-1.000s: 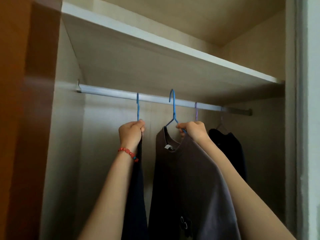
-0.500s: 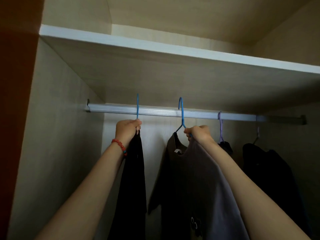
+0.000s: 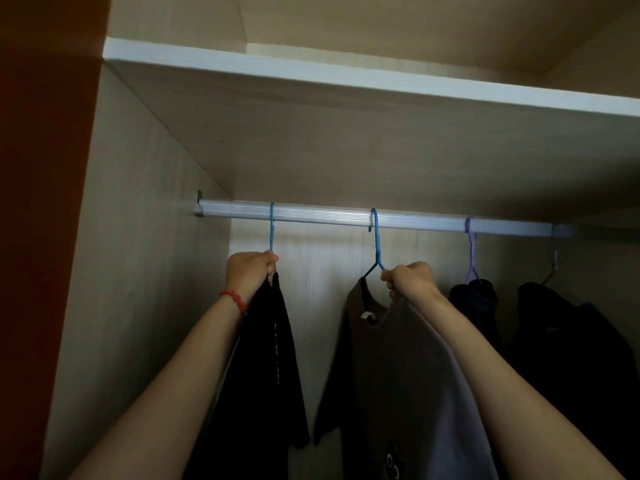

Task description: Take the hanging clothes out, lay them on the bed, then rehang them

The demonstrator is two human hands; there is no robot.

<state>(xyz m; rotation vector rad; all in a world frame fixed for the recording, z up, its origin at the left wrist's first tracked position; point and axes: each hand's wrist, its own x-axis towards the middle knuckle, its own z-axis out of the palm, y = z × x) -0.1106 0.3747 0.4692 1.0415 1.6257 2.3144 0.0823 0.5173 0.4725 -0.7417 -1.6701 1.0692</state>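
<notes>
Silver ribbed metal closet rail (image 3: 346,218) runs across mid-frame under a pale wood-laminate shelf (image 3: 346,77), carrying four hangers, each with one garment: two blue, one lilac, one grey. Far-left blue wire hanger (image 3: 272,225) holds a black garment (image 3: 266,358) hanging narrow, edge-on; second blue wire hanger (image 3: 375,240) holds a brown-grey T-shirt (image 3: 398,375) with a small cartoon print near the bottom edge of frame. Lilac plastic hanger (image 3: 470,251) at centre-right carries a dark navy garment (image 3: 474,306), partly hidden behind the right forearm. Grey hanger (image 3: 554,261) at far right carries a black top (image 3: 571,341); its hook is blurred. Two hands, both raised from the lower frame, arms extended upward. Left hand (image 3: 249,271), red bead bracelet (image 3: 235,299) on the wrist, fingers curled tight round the neck of the first blue hanger where it meets the black garment. Right hand (image 3: 408,280) fisted round the second blue hanger's shoulder wire and the T-shirt collar. All four hooks sit on the rail.
</notes>
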